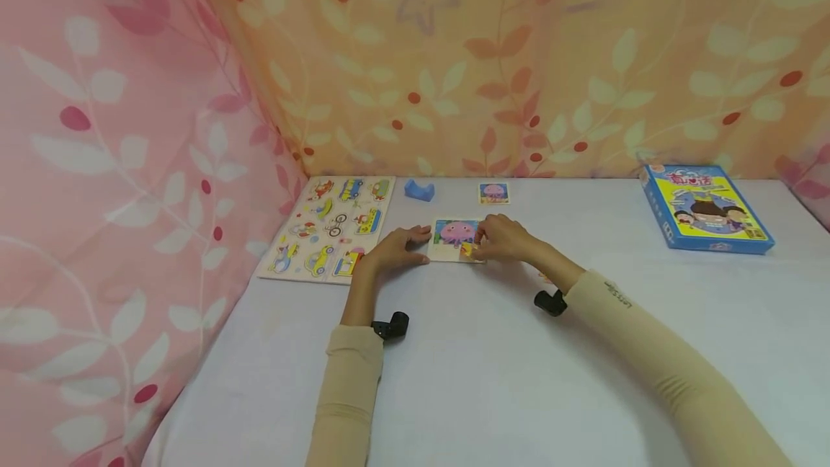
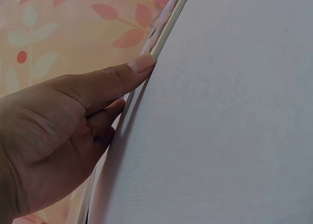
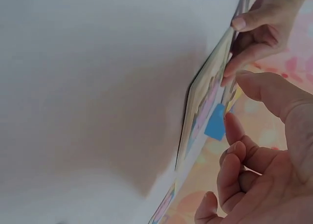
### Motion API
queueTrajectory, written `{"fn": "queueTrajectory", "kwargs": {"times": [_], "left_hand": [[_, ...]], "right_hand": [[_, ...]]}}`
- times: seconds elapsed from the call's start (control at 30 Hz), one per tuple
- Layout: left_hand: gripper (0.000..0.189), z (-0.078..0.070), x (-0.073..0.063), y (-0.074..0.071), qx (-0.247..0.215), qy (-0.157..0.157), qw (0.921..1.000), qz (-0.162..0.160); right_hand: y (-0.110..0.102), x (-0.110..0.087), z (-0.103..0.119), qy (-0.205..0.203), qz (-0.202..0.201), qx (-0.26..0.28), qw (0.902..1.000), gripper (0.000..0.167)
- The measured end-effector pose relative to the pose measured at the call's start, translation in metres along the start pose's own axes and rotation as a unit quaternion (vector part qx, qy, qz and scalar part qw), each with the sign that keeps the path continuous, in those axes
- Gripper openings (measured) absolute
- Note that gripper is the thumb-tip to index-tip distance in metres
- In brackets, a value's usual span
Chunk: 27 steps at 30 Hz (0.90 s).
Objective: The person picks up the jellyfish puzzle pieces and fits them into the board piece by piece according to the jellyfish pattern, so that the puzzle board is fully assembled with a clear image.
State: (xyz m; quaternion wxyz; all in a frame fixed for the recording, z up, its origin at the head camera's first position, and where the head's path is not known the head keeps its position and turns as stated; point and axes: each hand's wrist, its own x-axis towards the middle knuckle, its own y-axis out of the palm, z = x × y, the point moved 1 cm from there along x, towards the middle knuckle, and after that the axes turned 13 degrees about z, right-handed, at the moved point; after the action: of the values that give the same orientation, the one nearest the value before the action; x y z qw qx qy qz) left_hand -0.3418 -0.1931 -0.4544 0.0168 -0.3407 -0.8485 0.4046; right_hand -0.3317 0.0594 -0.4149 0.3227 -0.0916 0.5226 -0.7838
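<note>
A small jigsaw board with a pink octopus picture lies flat between the two hands. Its lower part shows bare pale wood. My left hand is at the board's left side, its fingers spread, with the thumb tip touching the near corner edge. At the lower right of the board, my right hand pinches a yellow-orange jigsaw piece between thumb and index finger. The piece overlaps the bare wood in the head view; in the right wrist view it appears nearly edge-on, partly hidden by the fingers.
Left of the hands lies a wooden puzzle board with vehicle pictures. A blue curved block and a small octopus card lie behind. A blue picture box stands at right. Another small picture shows under the right forearm.
</note>
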Motion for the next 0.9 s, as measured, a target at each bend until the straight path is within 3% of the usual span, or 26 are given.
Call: {"fn": "queueTrajectory", "kwargs": {"times": [0.33, 0.9], "left_hand": [[0.058, 0.001, 0.002, -0.002, 0.010, 0.007, 0.9999, 0.009], [0.057, 0.001, 0.002, -0.004, 0.004, 0.012, 0.9998, 0.015]], "right_hand": [[0.007, 0.040, 0.015, -0.012, 0.032, -0.010, 0.9994, 0.021], [0.019, 0.050, 0.019, -0.055, -0.009, 0.024, 0.9982, 0.026]]}}
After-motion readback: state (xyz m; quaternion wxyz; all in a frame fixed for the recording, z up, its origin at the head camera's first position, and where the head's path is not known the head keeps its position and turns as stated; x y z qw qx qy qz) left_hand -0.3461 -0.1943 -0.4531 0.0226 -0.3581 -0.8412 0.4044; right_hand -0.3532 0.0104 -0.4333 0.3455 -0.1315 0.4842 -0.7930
